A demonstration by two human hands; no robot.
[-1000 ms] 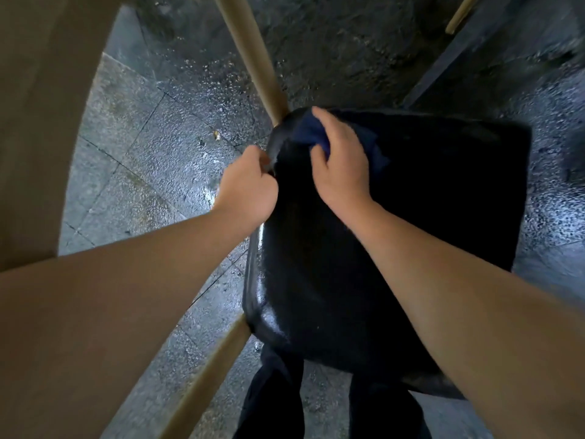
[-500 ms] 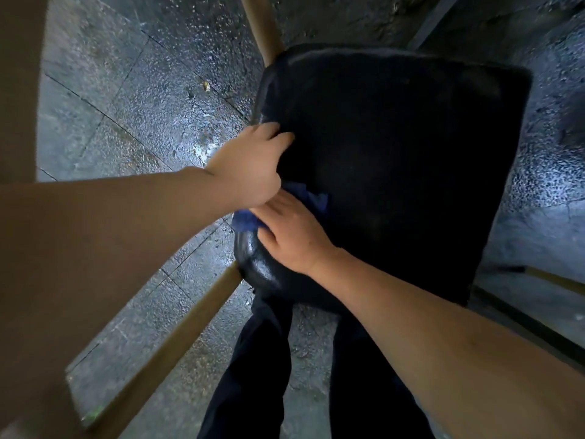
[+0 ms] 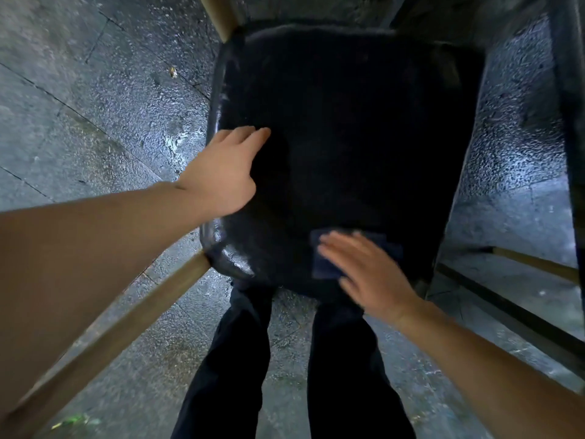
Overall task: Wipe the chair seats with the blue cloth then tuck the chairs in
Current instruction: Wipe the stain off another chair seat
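Note:
A black chair seat (image 3: 348, 137) fills the middle of the head view, seen from above. The blue cloth (image 3: 323, 264) lies flat on the seat near its front edge, to the right of centre. My right hand (image 3: 367, 274) presses flat on the cloth with fingers spread and motion-blurred. My left hand (image 3: 221, 175) rests flat on the seat's left side with fingers extended, holding nothing.
Wooden chair legs show at the top (image 3: 221, 14) and lower left (image 3: 133, 318). My legs in dark trousers (image 3: 285, 359) stand below the seat. Wet grey stone floor (image 3: 95, 106) surrounds the chair. A dark frame with a wooden bar (image 3: 535, 264) stands at right.
My right hand slid the cloth from the seat's far left corner to its front left, then rightward along the front edge. My left hand opened from gripping the edge and lies flat.

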